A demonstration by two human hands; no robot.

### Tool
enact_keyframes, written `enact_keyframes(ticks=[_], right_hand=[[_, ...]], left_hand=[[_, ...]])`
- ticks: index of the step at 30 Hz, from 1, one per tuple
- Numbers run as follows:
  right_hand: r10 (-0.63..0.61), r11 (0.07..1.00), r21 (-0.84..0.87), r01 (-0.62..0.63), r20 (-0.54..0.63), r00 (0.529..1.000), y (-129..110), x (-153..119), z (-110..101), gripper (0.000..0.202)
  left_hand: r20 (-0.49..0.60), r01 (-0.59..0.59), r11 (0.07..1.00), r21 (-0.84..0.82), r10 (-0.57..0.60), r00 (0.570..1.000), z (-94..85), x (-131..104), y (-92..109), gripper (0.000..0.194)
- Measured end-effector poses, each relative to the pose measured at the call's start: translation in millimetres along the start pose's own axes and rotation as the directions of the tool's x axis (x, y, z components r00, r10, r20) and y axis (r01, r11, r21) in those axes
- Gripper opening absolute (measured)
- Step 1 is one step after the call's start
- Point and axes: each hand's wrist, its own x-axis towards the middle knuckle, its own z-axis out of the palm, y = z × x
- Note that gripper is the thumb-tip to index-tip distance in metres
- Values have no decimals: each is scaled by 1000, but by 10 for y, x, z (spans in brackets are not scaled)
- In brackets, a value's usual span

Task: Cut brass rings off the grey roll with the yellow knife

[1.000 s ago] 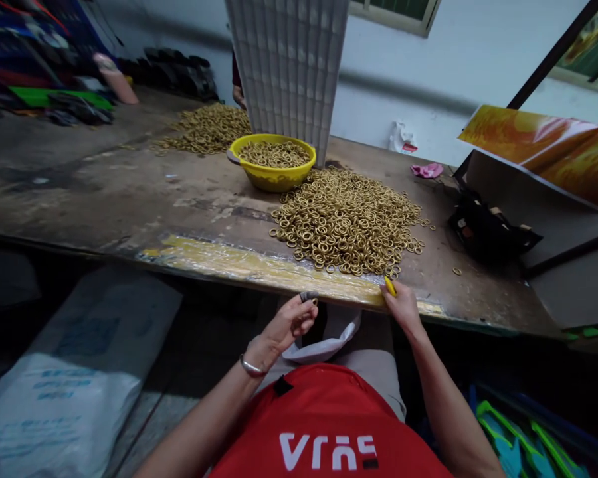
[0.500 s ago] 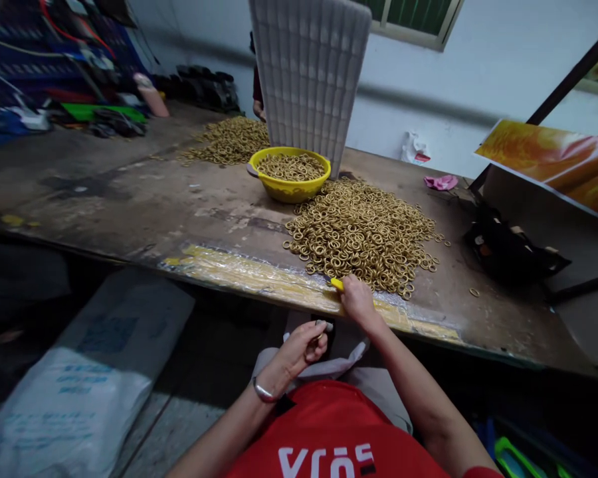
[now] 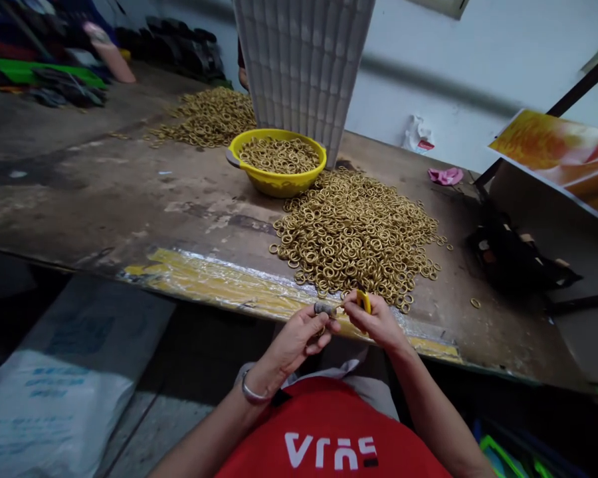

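Observation:
My left hand (image 3: 299,340) is closed in front of the table edge, with gold-coloured rings (image 3: 323,331) partly hidden in its curled fingers. A short grey, banded sleeve (image 3: 325,309) shows at its index fingertip; whether it is worn or held I cannot tell. Close by on the right, my right hand (image 3: 376,322) is closed around a yellow utility knife (image 3: 363,301), its blade not clearly visible. Its thumb and fingertip also pinch a small gold-coloured ring (image 3: 341,305) against the grey sleeve. A large heap of gold-coloured rings (image 3: 359,232) lies just beyond both hands.
Behind the heap stands a yellow basin (image 3: 279,183) full of rings, before an upright grey ribbed panel (image 3: 303,66). A second ring pile (image 3: 206,116) lies left, near another person's arm. Yellow tape (image 3: 219,282) covers the front edge; a black bag (image 3: 513,255) is at right.
My right hand has come back from the heap's near edge to my left hand, with a ring in its fingertips and the knife turned upright. My left hand has risen slightly.

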Motion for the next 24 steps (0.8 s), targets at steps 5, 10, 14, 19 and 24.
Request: enact_keyframes(ticks=[5,10,14,19,24], right_hand=[[-97,995,-42,95,-50,994,-32,4,77,31],[-251,950,-200,239,-37,967,2,-9,164,29],[-312,868,-425,258,-60,948,91,-82,206,18],[-237,692,-700,178,13,971,150,-220,234,27],[-143,530,-842,97,23,989,133,-266,303,31]], left_hand=[[68,68,995,-73,-63,996,53,21,51,38],[57,131,990,-55,-127,990,49,-4,80,36],[-76,46,992,114,-37,996,35,-60,86,37],[-115,-19,933,359,64,991,-23,-106,60,35],[-30,-112,850,515,149,988,-68,-96,25,26]])
